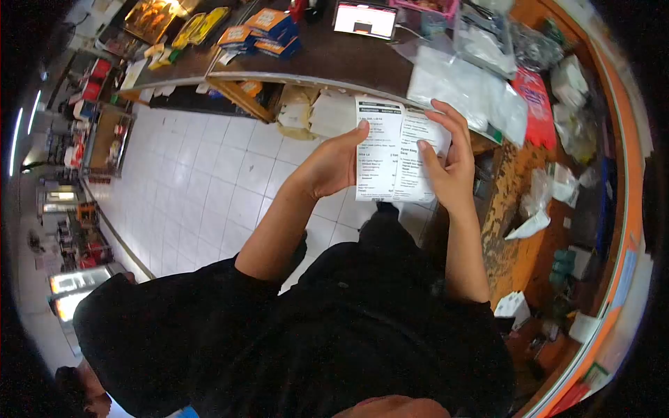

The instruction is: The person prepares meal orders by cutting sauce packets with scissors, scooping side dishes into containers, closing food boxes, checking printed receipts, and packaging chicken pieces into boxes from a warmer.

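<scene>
Holds a left slip (378, 143) and a right slip (412, 171) of printed paper side by side, with adjoining edges overlapping between the two thumbs. Pinches the left slip with the left hand (333, 164), thumb flat on the printed face; cannot tell the spread of the fingers hidden behind the paper. Holds the right slip in the right hand (454, 164), thumb on the print, fingers narrowly spaced and bent at the upper right edge. Faces a dark counter (320, 66) beyond the fingertips, bearing a lit screen (364, 19) straight ahead and blue-and-orange boxes (273, 26) to the left. Has clear plastic bags (449, 83) near the right fingers, just beyond them, and red packaging (534, 104) farther right. Stands over a white tiled floor (202, 164), visible left of the left fingers.
</scene>
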`<state>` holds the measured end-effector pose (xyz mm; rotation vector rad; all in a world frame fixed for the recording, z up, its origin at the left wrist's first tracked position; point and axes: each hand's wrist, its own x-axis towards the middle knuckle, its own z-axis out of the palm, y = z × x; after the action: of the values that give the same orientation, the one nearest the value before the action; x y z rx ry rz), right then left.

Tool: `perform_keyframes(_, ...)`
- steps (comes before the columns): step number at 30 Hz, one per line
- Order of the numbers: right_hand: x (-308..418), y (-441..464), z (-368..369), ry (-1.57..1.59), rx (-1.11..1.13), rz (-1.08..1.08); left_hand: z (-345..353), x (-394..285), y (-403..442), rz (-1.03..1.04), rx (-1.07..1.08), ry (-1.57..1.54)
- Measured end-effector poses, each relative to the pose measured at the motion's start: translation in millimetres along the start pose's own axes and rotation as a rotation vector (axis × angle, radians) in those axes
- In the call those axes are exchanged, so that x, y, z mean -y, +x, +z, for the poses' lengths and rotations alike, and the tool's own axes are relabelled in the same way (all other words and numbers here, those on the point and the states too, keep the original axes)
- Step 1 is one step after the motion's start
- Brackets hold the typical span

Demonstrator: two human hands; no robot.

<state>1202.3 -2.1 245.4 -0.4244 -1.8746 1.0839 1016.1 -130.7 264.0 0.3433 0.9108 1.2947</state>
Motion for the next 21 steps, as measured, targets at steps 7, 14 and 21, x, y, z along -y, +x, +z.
perform_keyframes(7, -48, 35, 30, 0.193, 0.176, -0.097, -32, 3, 13, 0.152, -0.14, 0.031)
perform_keyframes(14, -120, 36, 51, 0.539, 0.398, -0.248, -48, 62, 23, 0.376, -0.317, 0.034)
perform_keyframes(21, -258, 47, 147, 0.918, 0.704, -0.271, -161, 131, 86, 0.642, -0.504, 0.012)
